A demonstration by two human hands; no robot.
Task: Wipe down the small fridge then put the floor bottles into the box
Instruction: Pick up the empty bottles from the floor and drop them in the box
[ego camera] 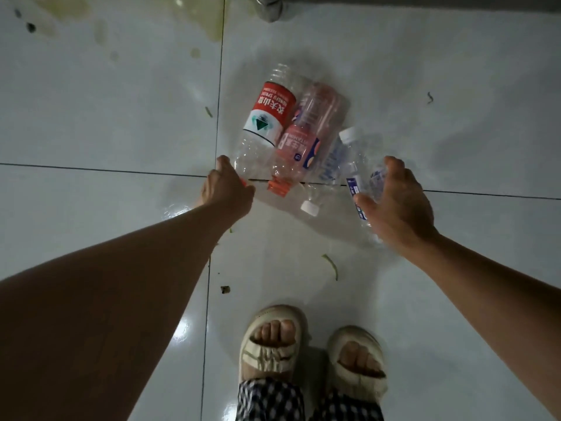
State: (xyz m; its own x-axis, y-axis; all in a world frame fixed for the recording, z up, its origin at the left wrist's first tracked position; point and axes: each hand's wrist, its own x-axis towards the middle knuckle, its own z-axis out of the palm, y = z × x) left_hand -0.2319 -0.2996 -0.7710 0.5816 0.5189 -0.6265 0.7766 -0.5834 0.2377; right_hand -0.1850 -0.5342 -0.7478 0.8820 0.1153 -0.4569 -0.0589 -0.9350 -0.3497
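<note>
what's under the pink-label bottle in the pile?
The pink-label bottle lies on the floor tile, wedged between the red-label bottle and a clear blue-print bottle. Whether it overlaps either neighbour is unclear; the floor directly beneath is hidden.

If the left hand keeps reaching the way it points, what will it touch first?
Most likely the red-label bottle: the left hand points at its clear lower end, nearly touching it. Whether its fingers already touch is unclear from this angle.
</note>
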